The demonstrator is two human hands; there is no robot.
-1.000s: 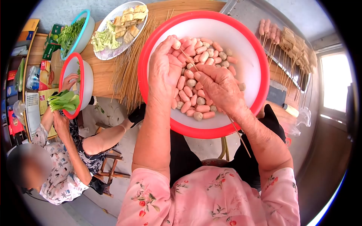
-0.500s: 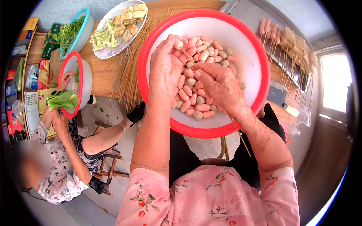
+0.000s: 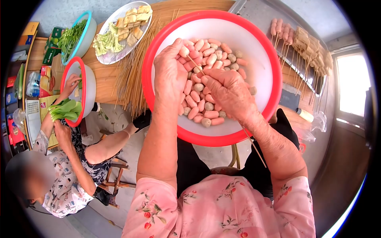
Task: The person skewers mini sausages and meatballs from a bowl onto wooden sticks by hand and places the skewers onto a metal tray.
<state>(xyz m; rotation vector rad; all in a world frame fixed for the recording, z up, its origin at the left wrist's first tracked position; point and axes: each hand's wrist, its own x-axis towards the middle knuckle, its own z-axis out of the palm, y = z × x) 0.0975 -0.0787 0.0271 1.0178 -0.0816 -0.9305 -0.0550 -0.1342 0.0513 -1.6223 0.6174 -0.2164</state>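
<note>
A large white basin with a red rim (image 3: 274,79) holds many small pink sausages (image 3: 211,114) and speckled grey balls (image 3: 206,122). Over its left part, my left hand (image 3: 168,69) is closed around a pale sausage (image 3: 183,51) at its fingertips, with more pink pieces beside the palm. My right hand (image 3: 228,89) pinches a thin wooden skewer (image 3: 193,62), whose tip meets the pale sausage. The skewer's other end sticks out below my right wrist, past the basin rim.
Loose skewers (image 3: 137,75) lie left of the basin, near an oval plate (image 3: 105,58) of food. A person (image 3: 67,174) at the left holds leafy greens (image 3: 66,110) by a smaller red-rimmed basin (image 3: 90,85). Skewered food (image 3: 311,49) rests on a metal tray (image 3: 262,18) at the right.
The view has shifted slightly, moving the basin a little left in the frame. Both hands keep their hold on the sausage and skewer. The other person's greens have moved slightly.
</note>
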